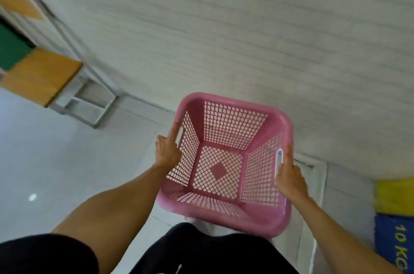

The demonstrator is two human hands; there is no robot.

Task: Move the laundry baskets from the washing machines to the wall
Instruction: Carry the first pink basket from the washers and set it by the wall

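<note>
The laundry basket (226, 161) sits in front of the person, between the two hands: the left hand (167, 150) against its left side at the handle slot, the right hand (289, 175) on its right rim. The wall (246, 38) stands just behind it. A bench (42, 74) lies well off to the left along that wall, on the floor (67, 172). A sign (396, 217) sits at the far right.
</note>
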